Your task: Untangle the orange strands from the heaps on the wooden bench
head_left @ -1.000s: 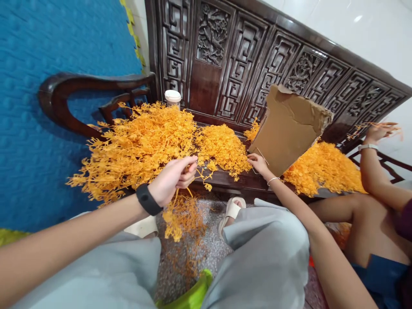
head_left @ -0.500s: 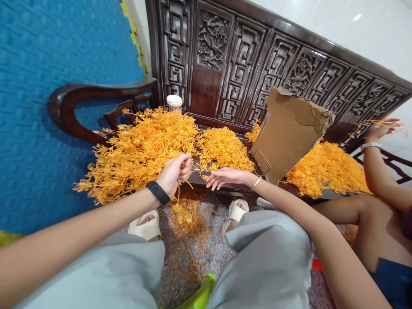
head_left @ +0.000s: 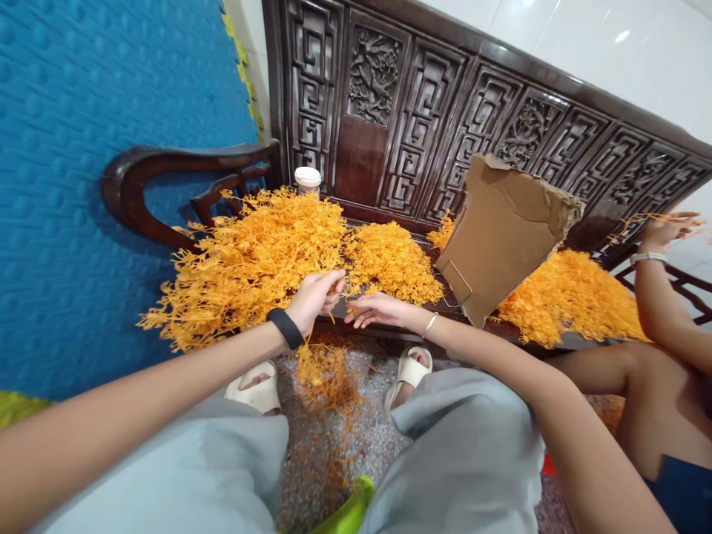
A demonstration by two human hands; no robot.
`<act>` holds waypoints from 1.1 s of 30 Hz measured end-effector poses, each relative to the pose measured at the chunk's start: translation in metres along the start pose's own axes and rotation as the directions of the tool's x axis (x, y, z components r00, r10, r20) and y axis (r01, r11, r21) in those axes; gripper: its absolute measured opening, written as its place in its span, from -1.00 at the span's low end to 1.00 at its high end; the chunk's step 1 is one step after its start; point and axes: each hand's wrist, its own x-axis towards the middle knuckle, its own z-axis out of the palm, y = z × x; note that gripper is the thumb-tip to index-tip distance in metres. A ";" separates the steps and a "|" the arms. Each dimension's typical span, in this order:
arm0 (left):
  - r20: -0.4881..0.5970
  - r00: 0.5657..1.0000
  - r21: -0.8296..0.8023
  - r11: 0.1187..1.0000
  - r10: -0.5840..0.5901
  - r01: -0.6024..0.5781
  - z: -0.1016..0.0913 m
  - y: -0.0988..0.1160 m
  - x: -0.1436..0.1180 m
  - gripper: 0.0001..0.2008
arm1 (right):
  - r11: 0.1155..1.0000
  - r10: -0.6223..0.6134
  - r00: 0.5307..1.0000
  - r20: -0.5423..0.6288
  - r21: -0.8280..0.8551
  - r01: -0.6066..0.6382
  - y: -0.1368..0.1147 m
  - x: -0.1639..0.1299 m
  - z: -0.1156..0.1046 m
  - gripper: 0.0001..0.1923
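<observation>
My left hand (head_left: 320, 297), with a black band at the wrist, is closed on a thin orange strand (head_left: 332, 317); its lower end pokes out beneath the fingers. Just to its right, my right hand (head_left: 377, 309) has loosely bent fingers, somewhat apart, with the fingertips facing the left hand. Whether a fine strand touches those fingertips is too small to tell. Behind the left hand rises a large heap of orange branching strands (head_left: 250, 267), resembling cordyceps. A smaller orange heap (head_left: 392, 259) lies beyond the right hand on the dark wooden bench (head_left: 361, 167).
A torn cardboard piece (head_left: 506, 230) stands right of the small heap, with another orange heap (head_left: 572, 297) beyond. A white-lidded container (head_left: 308, 178) is behind the large heap. Orange scraps (head_left: 328, 378) litter the floor between my feet. At right, another person's hand (head_left: 664, 230) holds orange strands.
My left hand has shifted slightly right and up. My right hand has come a little left, its fingers more bent, so the hands are closer together. The view has shifted slightly.
</observation>
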 end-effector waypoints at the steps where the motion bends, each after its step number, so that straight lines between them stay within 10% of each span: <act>1: 0.005 1.000 0.011 1.000 0.004 -0.004 0.000 0.000 0.000 -0.67 | 0.999 -0.034 0.999 -0.033 0.011 0.034 0.000 0.001 0.000 -0.85; 12: -0.017 0.998 -0.035 0.997 -0.068 0.068 -0.015 0.003 0.005 -0.68 | 0.960 -0.205 0.974 -0.102 -0.217 0.179 -0.014 -0.012 -0.038 -0.75; 19: 0.068 0.975 -0.010 0.977 -0.211 0.212 -0.005 0.004 -0.001 -0.68 | 0.745 -0.338 0.940 -0.049 -0.624 0.236 -0.028 -0.022 -0.044 -0.81; 23: 0.119 0.950 0.036 0.957 -0.289 0.287 0.017 -0.005 -0.012 -0.69 | 0.471 -0.550 0.823 -0.144 -0.867 0.163 -0.031 -0.020 -0.065 -0.89; 26: 0.118 0.942 0.087 0.948 -0.314 0.306 0.029 -0.005 -0.024 -0.65 | 0.335 -0.638 0.686 -0.349 -0.928 -0.160 -0.027 -0.031 -0.106 -0.88; 29: 0.205 0.944 0.102 0.965 -0.257 0.240 0.031 0.005 -0.034 -0.64 | 0.438 -0.602 0.541 -0.587 -0.809 -0.391 -0.011 -0.051 -0.149 -0.91; 33: 0.280 0.955 0.025 0.995 -0.100 0.096 0.021 0.014 -0.027 -0.66 | 0.521 -0.554 0.509 -0.659 -0.751 -0.405 0.017 -0.065 -0.170 -0.77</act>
